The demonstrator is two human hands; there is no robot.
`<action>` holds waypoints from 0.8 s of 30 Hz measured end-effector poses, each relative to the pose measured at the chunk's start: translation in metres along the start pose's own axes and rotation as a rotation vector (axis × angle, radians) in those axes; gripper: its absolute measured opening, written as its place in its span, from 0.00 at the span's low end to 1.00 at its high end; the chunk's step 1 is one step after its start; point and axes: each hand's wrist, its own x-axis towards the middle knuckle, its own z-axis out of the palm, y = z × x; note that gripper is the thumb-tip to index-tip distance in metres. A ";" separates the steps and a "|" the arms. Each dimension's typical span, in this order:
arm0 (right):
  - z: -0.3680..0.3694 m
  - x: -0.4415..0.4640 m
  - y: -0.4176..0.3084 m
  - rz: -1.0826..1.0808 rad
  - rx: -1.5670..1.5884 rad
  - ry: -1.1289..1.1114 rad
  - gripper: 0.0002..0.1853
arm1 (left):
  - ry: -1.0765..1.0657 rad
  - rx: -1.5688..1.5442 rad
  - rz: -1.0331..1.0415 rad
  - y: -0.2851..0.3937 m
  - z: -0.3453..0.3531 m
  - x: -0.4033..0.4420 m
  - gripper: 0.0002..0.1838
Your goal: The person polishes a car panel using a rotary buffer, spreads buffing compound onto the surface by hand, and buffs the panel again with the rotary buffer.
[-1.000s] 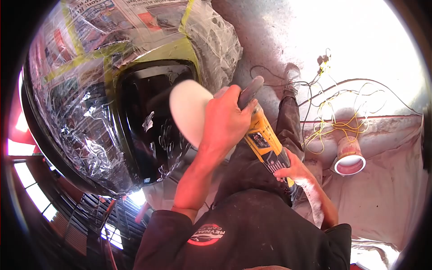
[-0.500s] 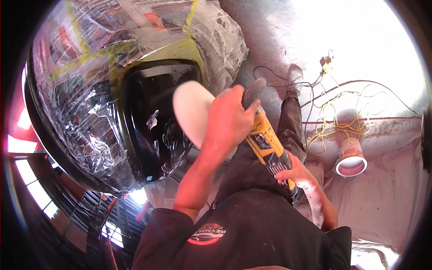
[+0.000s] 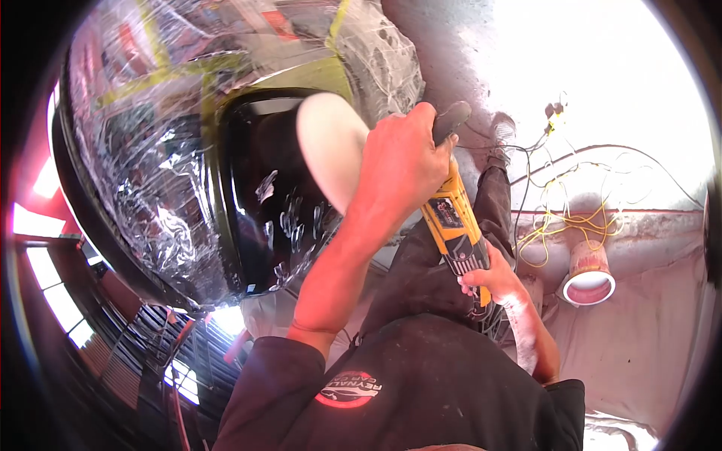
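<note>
A yellow and black power polisher (image 3: pixel 459 222) with a round white pad (image 3: pixel 331 146) is held in both hands. My left hand (image 3: pixel 402 161) is closed around its dark front handle (image 3: pixel 453 120), close behind the pad. Lower down, my right hand (image 3: pixel 492 276) wraps the rear end of the polisher's body. The pad is tilted over a glossy black car panel (image 3: pixel 259 161), which has whitish smears on its lower right part. Whether the pad touches the panel I cannot tell. Yellow masking tape (image 3: pixel 308 75) frames the panel's upper edge.
Plastic film and newspaper (image 3: pixel 158 180) cover the surrounding bodywork. A tangle of yellow and dark cords (image 3: pixel 579 222) lies on the floor at right, near a white-rimmed bucket (image 3: pixel 589 288). My shoe (image 3: pixel 504 129) stands on the floor left of the cords.
The polisher's pad and my left hand have moved upward and a little right. The body of the polisher is more upright. The whole view has also shifted slightly.
</note>
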 end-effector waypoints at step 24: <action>0.029 -0.026 0.022 -0.235 -0.359 0.141 0.46 | 0.244 -0.255 0.198 -0.030 -0.032 -0.080 0.17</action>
